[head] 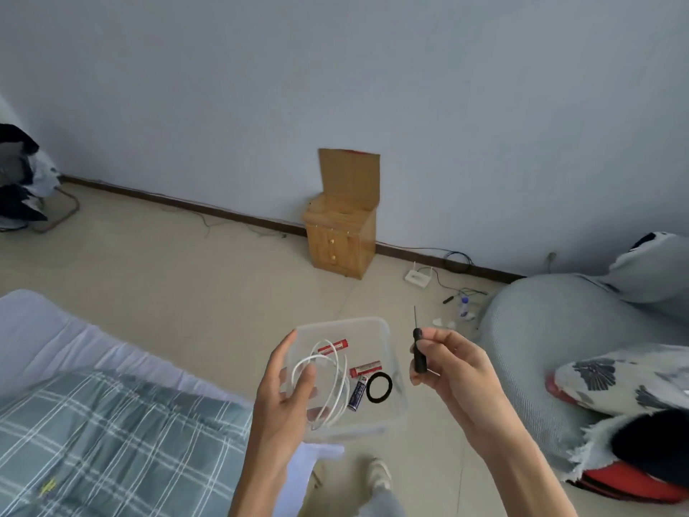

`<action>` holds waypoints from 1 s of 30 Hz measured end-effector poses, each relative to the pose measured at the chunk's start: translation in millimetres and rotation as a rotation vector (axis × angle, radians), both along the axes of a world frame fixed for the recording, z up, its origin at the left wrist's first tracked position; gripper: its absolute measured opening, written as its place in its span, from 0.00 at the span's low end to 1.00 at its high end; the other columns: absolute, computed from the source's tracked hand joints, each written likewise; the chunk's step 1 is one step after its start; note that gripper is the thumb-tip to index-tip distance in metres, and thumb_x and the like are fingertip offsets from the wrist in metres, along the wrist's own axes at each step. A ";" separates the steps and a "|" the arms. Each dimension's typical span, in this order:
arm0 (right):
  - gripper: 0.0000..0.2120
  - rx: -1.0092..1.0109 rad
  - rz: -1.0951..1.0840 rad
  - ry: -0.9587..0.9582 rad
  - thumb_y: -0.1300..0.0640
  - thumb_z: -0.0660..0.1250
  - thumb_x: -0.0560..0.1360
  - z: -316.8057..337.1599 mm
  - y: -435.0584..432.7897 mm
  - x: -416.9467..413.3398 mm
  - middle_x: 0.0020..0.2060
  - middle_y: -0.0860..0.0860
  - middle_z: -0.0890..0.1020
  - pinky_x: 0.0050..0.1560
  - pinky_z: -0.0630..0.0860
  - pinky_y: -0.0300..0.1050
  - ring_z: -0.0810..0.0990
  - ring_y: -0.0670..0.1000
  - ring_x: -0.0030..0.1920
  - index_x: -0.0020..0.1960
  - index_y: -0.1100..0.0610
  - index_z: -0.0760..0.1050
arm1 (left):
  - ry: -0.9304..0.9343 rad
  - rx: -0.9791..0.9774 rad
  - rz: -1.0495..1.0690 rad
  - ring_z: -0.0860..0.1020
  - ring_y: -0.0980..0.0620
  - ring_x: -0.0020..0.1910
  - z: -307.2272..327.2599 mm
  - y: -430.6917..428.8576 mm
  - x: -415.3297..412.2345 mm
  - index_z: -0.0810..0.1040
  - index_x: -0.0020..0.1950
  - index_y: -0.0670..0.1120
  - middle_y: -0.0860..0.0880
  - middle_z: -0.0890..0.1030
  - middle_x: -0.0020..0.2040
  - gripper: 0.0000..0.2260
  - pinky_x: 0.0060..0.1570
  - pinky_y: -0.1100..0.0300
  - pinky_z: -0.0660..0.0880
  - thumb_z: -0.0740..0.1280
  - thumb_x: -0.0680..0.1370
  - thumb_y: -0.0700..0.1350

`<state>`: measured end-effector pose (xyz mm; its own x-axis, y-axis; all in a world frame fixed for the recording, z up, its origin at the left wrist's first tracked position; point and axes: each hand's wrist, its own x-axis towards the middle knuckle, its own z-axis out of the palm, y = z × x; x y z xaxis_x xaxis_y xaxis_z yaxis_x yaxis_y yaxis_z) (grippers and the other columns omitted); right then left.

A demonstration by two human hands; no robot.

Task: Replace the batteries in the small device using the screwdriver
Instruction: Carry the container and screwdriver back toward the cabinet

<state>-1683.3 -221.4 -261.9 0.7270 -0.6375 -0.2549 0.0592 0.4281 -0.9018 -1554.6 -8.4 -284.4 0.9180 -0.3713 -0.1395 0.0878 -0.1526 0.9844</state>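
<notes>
Beige floor, pale wall behind w/ a small wooden cabinet against it; you're holding a clear plastic tub up over the floor.

Your left hand cups the tub's left side, fingers spread under it, thumb on the near-left rim. Your right hand is just right of the tub, thumb & fingers pinching the black handle of the screwdriver, thin shaft pointing up. Inside the tub: two red batteries, one nr the far side, one mid; a blue battery just below the mid red one; a black ring beside it; a looped white cable. Plaid bedding at lower left. Can't spot the device itself.
</notes>
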 end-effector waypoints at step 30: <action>0.07 -0.048 0.043 0.020 0.68 0.67 0.82 -5.7 -375.4 596.4 0.42 0.62 0.80 0.45 0.78 0.55 0.77 0.61 0.41 0.58 0.68 0.80 | -0.002 0.003 -0.041 0.81 0.45 0.67 24.7 -365.2 609.6 0.74 0.71 0.76 0.55 0.75 0.71 0.21 0.38 0.60 0.84 0.71 0.84 0.52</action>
<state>-1086.9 -596.8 -267.6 0.7493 -0.6174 -0.2396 0.0235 0.3863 -0.9221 -945.0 -373.7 -259.7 0.9021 -0.4085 -0.1390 0.0796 -0.1591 0.9840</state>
